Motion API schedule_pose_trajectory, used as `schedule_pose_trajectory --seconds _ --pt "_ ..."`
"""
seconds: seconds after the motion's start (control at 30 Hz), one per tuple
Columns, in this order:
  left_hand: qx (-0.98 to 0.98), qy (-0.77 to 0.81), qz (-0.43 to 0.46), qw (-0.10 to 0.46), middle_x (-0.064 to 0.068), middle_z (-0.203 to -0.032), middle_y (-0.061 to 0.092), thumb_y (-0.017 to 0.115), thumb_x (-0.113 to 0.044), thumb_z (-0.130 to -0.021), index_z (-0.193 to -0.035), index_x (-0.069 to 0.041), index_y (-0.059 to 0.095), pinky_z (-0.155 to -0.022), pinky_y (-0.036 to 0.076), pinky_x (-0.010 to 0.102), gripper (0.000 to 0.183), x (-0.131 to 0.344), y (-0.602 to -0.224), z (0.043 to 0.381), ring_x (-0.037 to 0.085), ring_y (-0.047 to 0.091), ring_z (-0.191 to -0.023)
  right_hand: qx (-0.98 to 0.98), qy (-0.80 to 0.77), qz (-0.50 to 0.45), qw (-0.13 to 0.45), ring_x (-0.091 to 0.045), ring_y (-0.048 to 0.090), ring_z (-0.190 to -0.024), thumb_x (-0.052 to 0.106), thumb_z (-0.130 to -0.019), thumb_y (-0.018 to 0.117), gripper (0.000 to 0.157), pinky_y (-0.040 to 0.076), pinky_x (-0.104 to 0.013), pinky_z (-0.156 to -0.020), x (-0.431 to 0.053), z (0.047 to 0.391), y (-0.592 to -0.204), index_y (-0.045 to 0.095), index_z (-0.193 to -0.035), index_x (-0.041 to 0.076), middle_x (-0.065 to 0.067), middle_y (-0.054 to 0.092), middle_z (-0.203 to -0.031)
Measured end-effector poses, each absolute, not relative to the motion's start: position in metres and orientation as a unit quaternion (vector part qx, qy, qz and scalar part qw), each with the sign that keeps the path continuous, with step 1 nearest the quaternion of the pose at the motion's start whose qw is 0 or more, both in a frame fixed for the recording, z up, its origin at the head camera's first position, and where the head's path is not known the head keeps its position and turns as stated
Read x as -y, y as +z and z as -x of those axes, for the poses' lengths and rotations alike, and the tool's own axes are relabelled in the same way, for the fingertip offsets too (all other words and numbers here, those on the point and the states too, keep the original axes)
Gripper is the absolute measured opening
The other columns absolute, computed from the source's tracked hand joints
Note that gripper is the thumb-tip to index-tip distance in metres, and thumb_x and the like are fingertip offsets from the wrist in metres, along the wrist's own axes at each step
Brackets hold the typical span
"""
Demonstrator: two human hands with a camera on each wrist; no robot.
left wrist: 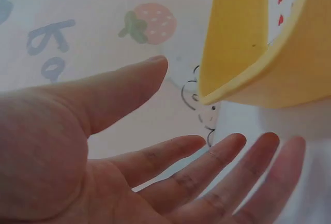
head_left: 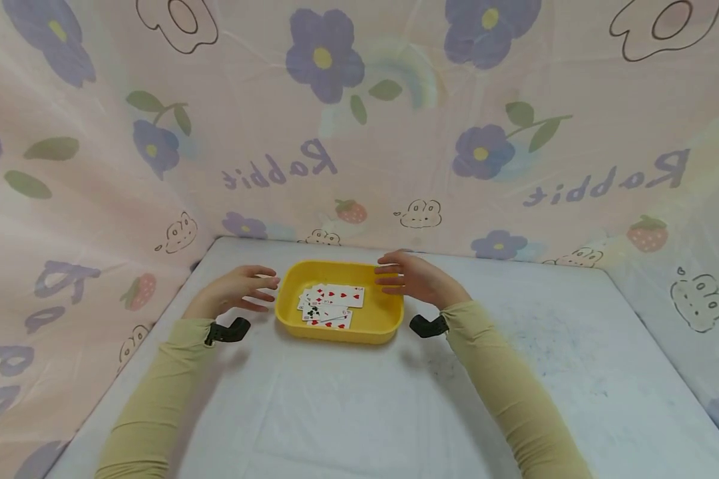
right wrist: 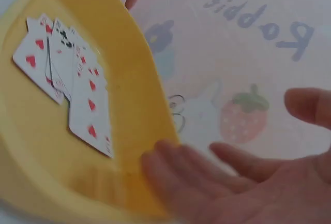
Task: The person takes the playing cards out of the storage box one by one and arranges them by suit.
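Several playing cards (head_left: 332, 306) lie face up in an overlapping pile inside a yellow plastic basin (head_left: 338, 335). Hearts, diamonds and clubs show on the cards (right wrist: 85, 87) in the right wrist view. My left hand (head_left: 239, 291) is held just off the basin's left end, fingers spread and nothing in them; in the left wrist view a gap parts the fingertips (left wrist: 268, 144) from the basin wall (left wrist: 238, 43). At the opposite end, my right hand (head_left: 416, 276) has its fingers over the basin's right rim. Whether they touch the rim I cannot tell. It holds nothing.
The basin stands on a white-covered table (head_left: 347, 412), toward its back edge. Behind and to the left hangs a pink printed curtain (head_left: 389, 133). A black wrist mount (head_left: 230, 330) sits on the left sleeve, and another black mount (head_left: 428, 326) on the right.
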State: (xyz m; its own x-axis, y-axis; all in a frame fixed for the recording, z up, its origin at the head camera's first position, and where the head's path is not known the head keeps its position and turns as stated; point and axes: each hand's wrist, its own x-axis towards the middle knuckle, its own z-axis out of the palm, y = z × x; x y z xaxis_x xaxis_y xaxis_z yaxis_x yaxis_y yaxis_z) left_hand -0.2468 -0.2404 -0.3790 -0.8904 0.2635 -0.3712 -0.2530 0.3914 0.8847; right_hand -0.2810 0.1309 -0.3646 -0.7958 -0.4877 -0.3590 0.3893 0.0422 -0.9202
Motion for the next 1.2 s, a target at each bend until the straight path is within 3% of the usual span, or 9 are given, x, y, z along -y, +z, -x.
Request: schedule_pose_trajectory --seconds 0.2,0.63,0.93,1.2 --pt "-0.804 0.552 0.004 0.224 0.026 -0.131 0.049 0.057 -0.023 -0.098 -0.140 0.002 0.036 -0.082 0.053 0.042 0.054 0.231 -0.386 0.251 0.036 0.057 -0.110 -0.619 -0.702 -0.007 0.352 -0.040 0.031 -0.134 0.032 -0.101 0.045 0.064 0.029 -0.048 -0.108 -0.114 0.280 -0.376 0.018 -0.148 -0.002 -0.024 0.024 -0.150" --pt "-0.826 0.524 0.023 0.207 0.017 -0.106 0.060 0.062 -0.009 -0.093 -0.131 0.001 0.044 -0.077 0.055 0.039 0.043 0.222 -0.396 0.257 0.023 0.064 -0.084 -0.597 -0.715 -0.106 0.349 -0.038 0.028 -0.133 0.037 -0.095 0.051 0.079 0.027 -0.055 -0.106 -0.096 0.283 -0.396 0.010 -0.148 -0.002 -0.025 0.019 -0.148" --pt "-0.830 0.521 0.019 0.199 0.017 -0.105 0.058 0.063 -0.010 -0.093 -0.130 0.001 0.044 -0.077 0.055 0.038 0.043 0.227 -0.398 0.255 0.022 0.063 -0.083 -0.533 -0.746 -0.140 0.374 -0.039 0.028 -0.132 0.036 -0.094 0.053 0.078 0.024 -0.055 -0.107 -0.078 0.290 -0.400 0.012 -0.148 -0.004 -0.026 0.024 -0.144" --pt "-0.828 0.522 0.020 0.201 0.015 -0.103 0.055 0.063 -0.009 -0.093 -0.130 0.000 0.045 -0.076 0.055 0.037 0.042 0.227 -0.397 0.257 0.023 0.062 -0.086 -0.511 -0.751 -0.136 0.394 -0.040 0.028 -0.134 0.036 -0.095 0.049 0.081 0.026 -0.053 -0.108 -0.060 0.294 -0.401 0.006 -0.149 -0.005 -0.027 0.022 -0.147"
